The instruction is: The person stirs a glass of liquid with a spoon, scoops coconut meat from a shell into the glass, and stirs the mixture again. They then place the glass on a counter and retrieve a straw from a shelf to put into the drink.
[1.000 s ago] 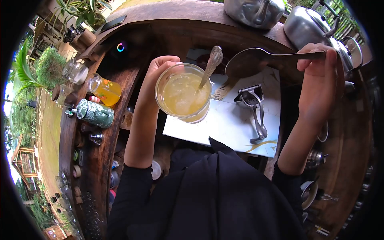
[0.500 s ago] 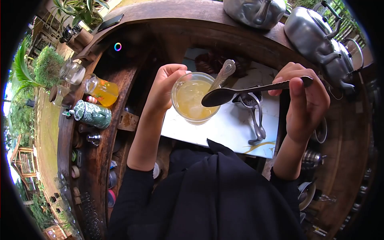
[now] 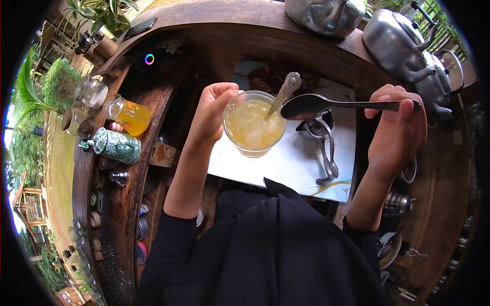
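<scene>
My left hand [image 3: 213, 108] is closed around the handle of a glass mug [image 3: 253, 149]. Pale yellow drink [image 3: 245, 120] with ice fills the mug. A metal spoon [image 3: 289, 87] with an ornate handle stands in it, leaning right over the rim. My right hand [image 3: 398, 125] grips the handle end of a dark spoon [image 3: 311, 106], whose bowl is in the air just right of the mug's rim. Below that spoon, a metal citrus squeezer [image 3: 328, 148] lies on the white tabletop [image 3: 245, 171].
Metal kettles [image 3: 390, 43] line the ledge at upper right. On the left shelf are a jar of orange liquid [image 3: 133, 117], a green speckled enamel container [image 3: 117, 146] and a jar of white contents [image 3: 92, 92]. A phone [image 3: 140, 28] lies on the wooden ledge [image 3: 219, 14].
My right hand has drawn the dark spoon to the right, so its bowl has moved from over the mug to beside it. The mug has shifted slightly right.
</scene>
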{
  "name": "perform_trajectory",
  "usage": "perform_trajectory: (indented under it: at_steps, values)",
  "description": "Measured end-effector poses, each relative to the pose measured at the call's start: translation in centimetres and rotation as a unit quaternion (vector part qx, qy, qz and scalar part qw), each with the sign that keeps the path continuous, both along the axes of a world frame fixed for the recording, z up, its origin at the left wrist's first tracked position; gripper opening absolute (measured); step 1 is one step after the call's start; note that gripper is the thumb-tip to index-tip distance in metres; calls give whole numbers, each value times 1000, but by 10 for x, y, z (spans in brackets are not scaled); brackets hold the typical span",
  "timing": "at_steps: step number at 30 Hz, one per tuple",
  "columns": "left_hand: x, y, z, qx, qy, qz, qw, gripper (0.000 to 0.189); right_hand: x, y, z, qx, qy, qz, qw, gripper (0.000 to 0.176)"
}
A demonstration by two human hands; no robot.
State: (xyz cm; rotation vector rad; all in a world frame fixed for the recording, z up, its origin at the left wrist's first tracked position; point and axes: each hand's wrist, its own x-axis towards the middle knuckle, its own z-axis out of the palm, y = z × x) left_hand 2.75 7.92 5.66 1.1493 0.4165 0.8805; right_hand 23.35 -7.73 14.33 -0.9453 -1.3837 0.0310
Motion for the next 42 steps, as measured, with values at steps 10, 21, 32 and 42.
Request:
perform_trajectory:
  at_steps: [10,21,32,42]
  values:
    - [-10,-13,-33,9,26,29,999,31,4,0,-26,-29,106,-130,985,32]
    - [-1,-8,-1,15,15,63,998,30,-18,18,-26,-128,59,-58,988,18]
    - [17,26,69,51,-36,34,997,21,6,48,36,-26,-87,-67,994,27]
    - [28,30,75,93,-16,6,996,25,-44,53,81,-155,-162,-148,963,24]
